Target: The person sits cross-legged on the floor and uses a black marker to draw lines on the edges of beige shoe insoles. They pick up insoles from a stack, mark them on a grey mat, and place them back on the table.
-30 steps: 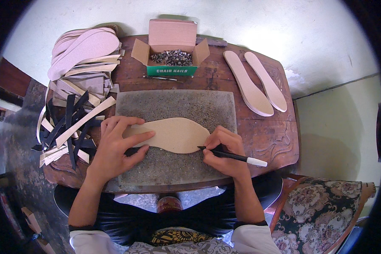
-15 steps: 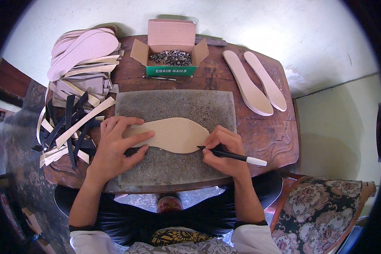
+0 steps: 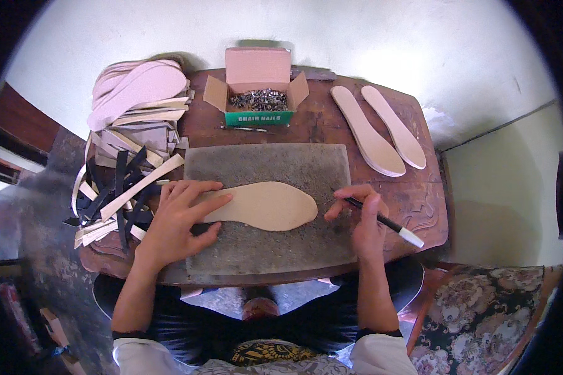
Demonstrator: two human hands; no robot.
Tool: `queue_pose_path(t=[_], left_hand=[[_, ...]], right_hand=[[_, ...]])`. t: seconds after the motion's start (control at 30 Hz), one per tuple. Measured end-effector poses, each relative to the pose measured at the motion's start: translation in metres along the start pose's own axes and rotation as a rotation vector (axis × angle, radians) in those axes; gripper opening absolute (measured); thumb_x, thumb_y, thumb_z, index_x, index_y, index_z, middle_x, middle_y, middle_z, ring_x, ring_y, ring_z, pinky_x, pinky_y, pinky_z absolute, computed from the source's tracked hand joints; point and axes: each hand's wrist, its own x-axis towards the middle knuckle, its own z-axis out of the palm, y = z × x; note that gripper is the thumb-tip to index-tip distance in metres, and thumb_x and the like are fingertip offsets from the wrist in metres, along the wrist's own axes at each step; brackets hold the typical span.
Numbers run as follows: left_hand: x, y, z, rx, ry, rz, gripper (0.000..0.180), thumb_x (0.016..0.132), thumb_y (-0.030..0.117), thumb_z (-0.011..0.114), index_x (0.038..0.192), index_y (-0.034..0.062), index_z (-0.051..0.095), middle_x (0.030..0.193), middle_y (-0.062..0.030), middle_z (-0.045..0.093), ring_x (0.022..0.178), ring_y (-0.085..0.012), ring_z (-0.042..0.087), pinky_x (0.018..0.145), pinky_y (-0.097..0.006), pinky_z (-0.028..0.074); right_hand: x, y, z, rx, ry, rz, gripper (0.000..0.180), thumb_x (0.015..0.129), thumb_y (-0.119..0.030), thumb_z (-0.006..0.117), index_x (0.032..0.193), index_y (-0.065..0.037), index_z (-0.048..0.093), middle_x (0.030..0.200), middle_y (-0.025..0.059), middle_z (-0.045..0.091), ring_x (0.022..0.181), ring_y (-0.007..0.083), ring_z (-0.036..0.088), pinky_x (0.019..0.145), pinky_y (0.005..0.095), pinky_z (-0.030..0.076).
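The left hand (image 3: pixel 180 215) presses flat on a tan sole-shaped leather cutout (image 3: pixel 263 205); the right hand (image 3: pixel 360 215) grips a black white-capped pen (image 3: pixel 385 222).

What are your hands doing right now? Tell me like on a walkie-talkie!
Left hand flat on tan sole cutout, pinning it to grey mat. Right hand grips black pen, tip beside cutout's rounded end. Nothing in between.

three loose insoles (image 3: pixel 264 205), one nail box (image 3: pixel 258 94), one pen (image 3: pixel 385 221)
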Motion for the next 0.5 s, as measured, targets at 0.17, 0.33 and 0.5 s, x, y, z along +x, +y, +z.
queue_pose_path(t=[0.17,0.33,0.5], left_hand=[[0.001,0.002,-0.008,0.006,-0.022,-0.007,0.065,0.073,0.010,0.077,0.137,0.0152,0.066,0.136,-0.0107,0.059,0.126,-0.0346,0.052,0.109,-0.046,0.040],[0.001,-0.001,-0.008,0.010,-0.045,0.027,0.064,0.073,0.010,0.078,0.136,0.0144,0.066,0.132,-0.0110,0.060,0.127,-0.0344,0.052,0.109,-0.045,0.041],[0.001,0.003,-0.009,-0.020,-0.015,0.024,0.064,0.073,0.012,0.080,0.135,0.0125,0.066,0.132,-0.0112,0.060,0.126,-0.0339,0.053,0.109,-0.045,0.041]], right_hand=[[0.006,-0.019,0.011,-0.643,-0.254,-0.171,0.045,0.087,-0.021,0.081,0.125,-0.004,0.065,0.114,0.0139,0.072,0.097,0.0314,0.069,0.097,0.0414,0.052],[0.004,-0.017,0.015,-0.701,-0.314,-0.212,0.063,0.070,-0.016,0.091,0.127,-0.008,0.066,0.125,0.0114,0.071,0.115,0.0321,0.065,0.101,0.0390,0.051],[0.004,-0.027,0.006,-0.632,-0.339,-0.183,0.056,0.077,-0.016,0.086,0.127,-0.008,0.063,0.124,0.0144,0.068,0.114,0.0359,0.063,0.100,0.0432,0.051]])
